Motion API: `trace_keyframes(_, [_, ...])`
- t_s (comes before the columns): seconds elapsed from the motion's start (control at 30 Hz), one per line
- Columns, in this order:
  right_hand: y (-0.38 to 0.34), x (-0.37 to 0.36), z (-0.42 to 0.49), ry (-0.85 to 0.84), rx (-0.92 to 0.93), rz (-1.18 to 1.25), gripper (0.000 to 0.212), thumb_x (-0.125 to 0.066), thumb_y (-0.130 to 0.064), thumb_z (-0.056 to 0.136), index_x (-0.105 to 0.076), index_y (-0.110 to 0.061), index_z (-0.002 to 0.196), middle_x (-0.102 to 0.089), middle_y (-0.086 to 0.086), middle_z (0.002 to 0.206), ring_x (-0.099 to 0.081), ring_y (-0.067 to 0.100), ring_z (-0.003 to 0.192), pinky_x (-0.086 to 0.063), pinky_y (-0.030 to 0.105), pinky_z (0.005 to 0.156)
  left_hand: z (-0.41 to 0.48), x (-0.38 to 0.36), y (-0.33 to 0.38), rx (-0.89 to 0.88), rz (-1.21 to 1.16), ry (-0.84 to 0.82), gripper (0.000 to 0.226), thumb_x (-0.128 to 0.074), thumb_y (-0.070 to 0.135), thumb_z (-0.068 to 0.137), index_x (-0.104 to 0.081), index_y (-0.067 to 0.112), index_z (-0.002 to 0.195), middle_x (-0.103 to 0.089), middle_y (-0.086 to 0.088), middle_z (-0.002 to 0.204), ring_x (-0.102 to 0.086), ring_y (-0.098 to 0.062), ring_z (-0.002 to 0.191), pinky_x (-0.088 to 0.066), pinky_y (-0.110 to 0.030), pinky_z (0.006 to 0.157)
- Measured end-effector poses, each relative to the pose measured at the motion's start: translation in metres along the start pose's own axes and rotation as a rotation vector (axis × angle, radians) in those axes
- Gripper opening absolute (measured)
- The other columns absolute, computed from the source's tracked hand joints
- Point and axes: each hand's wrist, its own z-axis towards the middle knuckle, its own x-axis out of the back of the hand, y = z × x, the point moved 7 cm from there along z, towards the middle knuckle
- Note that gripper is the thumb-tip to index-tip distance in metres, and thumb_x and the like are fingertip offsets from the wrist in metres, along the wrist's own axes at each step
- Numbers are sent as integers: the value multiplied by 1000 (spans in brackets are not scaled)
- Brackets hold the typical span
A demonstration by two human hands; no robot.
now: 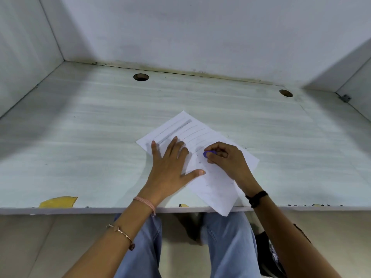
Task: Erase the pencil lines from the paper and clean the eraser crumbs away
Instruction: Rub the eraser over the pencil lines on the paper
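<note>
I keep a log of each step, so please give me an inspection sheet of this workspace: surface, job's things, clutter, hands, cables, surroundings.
Surface: pale desk, chip at its near edge, two holes near the back.
Job's things: paper askew, one corner past the near edge; pencil lines remain on its far part; purple eraser; crumbs on paper and desk.
Clutter: nothing seen.
Hands: left hand flat on the paper; right hand pinches the eraser over the paper.
Cables: nothing seen.
Surroundings: white walls on three sides; jeans below the desk.
</note>
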Motion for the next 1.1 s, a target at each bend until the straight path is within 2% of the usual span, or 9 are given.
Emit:
trace_keyframes(0.1, [2,4,0,11,-30,5,11,-65,-2,84,-70,-8,93,-71,8,89,-67,11,67,-46,7,63,16,3,6,-45,-7,19,102,-21,91,71,-51,14,130,-38,-1,152,-17,-19,149,5,-64,114])
trace_keyframes(0.2, [3,8,0,10,-47,47,10,-66,-4,85,-70,-6,93,-72,8,92,-67,8,71,-48,9,64,30,4,6,-70,-45,-23,106,-22,97,62,-48,22,131,-27,0,158,-4,-17,151,12,-61,114])
trace_keyframes(0.3, [5,15,2,33,-42,37,6,-66,-9,86,-70,-11,90,-73,5,91,-69,12,75,-54,21,77,32,-11,2,-42,-86,-198,106,-22,95,64,-22,35,152,6,3,165,17,-11,149,19,-59,114])
trace_keyframes(0.37, [7,19,4,63,-41,-32,9,-69,-11,83,-69,-16,91,-72,3,91,-68,15,78,-53,24,80,29,-17,-1,-15,-53,-265,104,-18,94,66,-7,40,154,13,3,164,18,-10,149,19,-59,114])
trace_keyframes(0.57, [0,12,5,77,-16,-124,13,-70,-6,78,-71,-17,83,-72,-2,86,-66,9,78,-45,5,66,26,-19,2,32,2,-231,99,-15,95,66,-3,49,152,4,2,164,7,-17,151,13,-67,111])
trace_keyframes(0.73, [-22,-12,-4,-64,130,-241,13,-70,2,74,-72,-9,80,-70,1,76,-63,9,65,-46,10,60,26,-25,3,8,37,-237,105,-7,97,63,6,45,153,15,1,164,21,-23,149,12,-71,108])
trace_keyframes(0.9, [-23,9,11,97,113,-324,13,-69,1,74,-73,-11,77,-68,-2,69,-61,12,62,-47,16,59,26,-25,3,18,28,-217,103,-8,97,65,5,45,153,18,1,163,23,-24,148,15,-70,108])
trace_keyframes(1.0, [-30,-18,-6,-99,147,-376,13,-69,-1,73,-74,-11,79,-69,-3,70,-61,8,64,-45,11,57,27,-27,2,-8,72,-226,111,10,97,56,7,44,153,17,0,163,21,-26,149,12,-72,107])
trace_keyframes(1.1, [-21,6,11,15,107,-387,14,-69,-2,72,-75,-14,77,-68,-5,67,-59,5,60,-43,9,55,27,-25,2,15,41,-242,101,-7,95,66,6,45,153,18,2,163,23,-24,148,15,-70,108])
